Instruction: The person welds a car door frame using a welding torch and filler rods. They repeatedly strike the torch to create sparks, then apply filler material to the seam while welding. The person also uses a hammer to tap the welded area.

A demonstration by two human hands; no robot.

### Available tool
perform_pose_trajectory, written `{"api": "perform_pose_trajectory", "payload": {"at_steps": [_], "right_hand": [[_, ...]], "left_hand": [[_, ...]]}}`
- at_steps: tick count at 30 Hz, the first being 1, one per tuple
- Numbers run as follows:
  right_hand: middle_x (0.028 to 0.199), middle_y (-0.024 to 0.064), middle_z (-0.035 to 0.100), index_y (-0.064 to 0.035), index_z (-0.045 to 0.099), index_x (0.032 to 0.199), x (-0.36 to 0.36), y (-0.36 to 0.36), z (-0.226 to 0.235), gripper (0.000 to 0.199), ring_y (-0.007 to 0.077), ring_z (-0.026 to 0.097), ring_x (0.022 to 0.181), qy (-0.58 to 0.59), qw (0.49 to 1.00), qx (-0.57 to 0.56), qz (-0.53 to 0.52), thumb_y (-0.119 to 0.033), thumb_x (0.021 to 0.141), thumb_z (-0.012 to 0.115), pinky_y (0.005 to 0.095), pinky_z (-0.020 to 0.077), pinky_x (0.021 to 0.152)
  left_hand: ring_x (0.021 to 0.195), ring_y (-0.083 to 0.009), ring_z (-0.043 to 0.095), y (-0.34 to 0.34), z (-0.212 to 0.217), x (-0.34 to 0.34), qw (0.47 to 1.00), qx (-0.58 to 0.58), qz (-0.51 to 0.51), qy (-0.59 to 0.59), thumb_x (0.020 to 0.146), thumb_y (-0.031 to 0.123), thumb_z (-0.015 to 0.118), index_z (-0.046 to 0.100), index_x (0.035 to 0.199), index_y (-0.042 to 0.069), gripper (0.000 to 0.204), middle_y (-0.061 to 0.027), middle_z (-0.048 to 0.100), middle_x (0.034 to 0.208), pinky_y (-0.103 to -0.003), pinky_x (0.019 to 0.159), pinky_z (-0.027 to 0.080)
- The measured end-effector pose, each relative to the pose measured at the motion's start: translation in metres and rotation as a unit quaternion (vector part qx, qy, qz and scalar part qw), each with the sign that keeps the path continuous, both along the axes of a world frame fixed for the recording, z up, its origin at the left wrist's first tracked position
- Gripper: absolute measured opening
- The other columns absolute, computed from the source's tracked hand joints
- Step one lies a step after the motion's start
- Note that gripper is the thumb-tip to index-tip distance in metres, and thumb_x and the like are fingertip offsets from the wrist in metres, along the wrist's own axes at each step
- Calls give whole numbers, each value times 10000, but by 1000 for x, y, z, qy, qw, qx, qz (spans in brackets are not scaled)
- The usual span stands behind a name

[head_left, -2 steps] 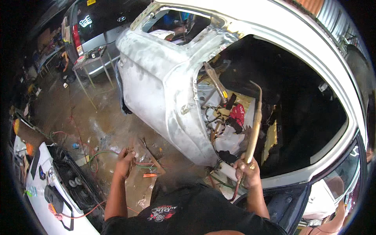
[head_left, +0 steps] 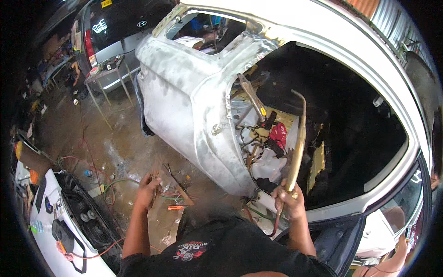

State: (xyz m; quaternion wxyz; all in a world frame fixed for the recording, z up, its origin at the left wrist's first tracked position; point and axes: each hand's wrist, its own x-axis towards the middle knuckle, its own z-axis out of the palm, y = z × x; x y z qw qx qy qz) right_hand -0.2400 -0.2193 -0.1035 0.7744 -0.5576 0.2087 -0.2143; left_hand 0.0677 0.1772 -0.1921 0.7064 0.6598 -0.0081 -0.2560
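Observation:
My right hand [head_left: 290, 199] is wrapped round the lower end of a brass-coloured gas torch [head_left: 297, 159]. Its long neck points upward and bends over at the tip, in front of the large dark opening of a white car body [head_left: 168, 104]. A red hose [head_left: 276, 226] trails down below that hand. To the left, over the floor, my left hand [head_left: 146, 193] is closed, with blurred thin brownish strands showing above its fingers; what they are I cannot make out. No flame shows at the torch tip.
A hammer-like tool [head_left: 252, 96] leans at the opening's edge, above cluttered parts and a red packet [head_left: 278, 134]. Hoses [head_left: 110, 187] lie across the floor. A white car panel [head_left: 44, 212] stands at lower left. Behind are a metal-legged table [head_left: 105, 69] and a grey van [head_left: 117, 46].
The torch tip has shifted slightly up and to the left as my right hand tilts it. My left hand stays nearly in place, still closed.

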Motion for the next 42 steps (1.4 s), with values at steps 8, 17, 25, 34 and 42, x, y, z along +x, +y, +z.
{"api": "perform_pose_trajectory", "payload": {"at_steps": [8,17,25,34,42], "right_hand": [[847,91,685,-42,494,1110,95,-15,45,279,164,619,548,70,976,-206,17,-45,938,714,298,490,473],[858,55,703,-46,512,1152,121,-26,32,308,100,600,558,60,974,-217,6,-77,940,734,252,483,477],[1004,116,720,-63,350,1503,98,61,37,720,127,657,720,80,964,-130,218,-35,912,760,275,545,606],[1036,138,711,-236,86,1695,182,210,78,1046,109,618,667,-2,972,-22,234,-21,919,753,268,536,601],[980,182,706,-200,117,1693,210,249,111,1083,138,651,681,-48,992,-19,114,33,841,742,277,565,588]], "left_hand": [[901,-148,603,-6,0,-28,995,41,-16,-84,930,232,757,653,1277,29,415,-38,677,1017,-299,793,480],[584,-102,492,64,-1,-83,982,61,178,-22,937,228,765,570,1237,85,386,3,551,789,-281,499,382],[619,-84,496,71,20,-14,986,107,109,-71,931,253,775,583,1211,68,387,16,545,802,-273,509,403],[651,-57,515,53,66,159,982,-21,-89,-165,961,248,733,647,1230,28,359,35,574,816,-244,564,416],[779,-68,582,21,122,209,942,-136,-168,-258,955,122,708,592,1295,-13,384,-6,638,950,-257,672,496]]}}
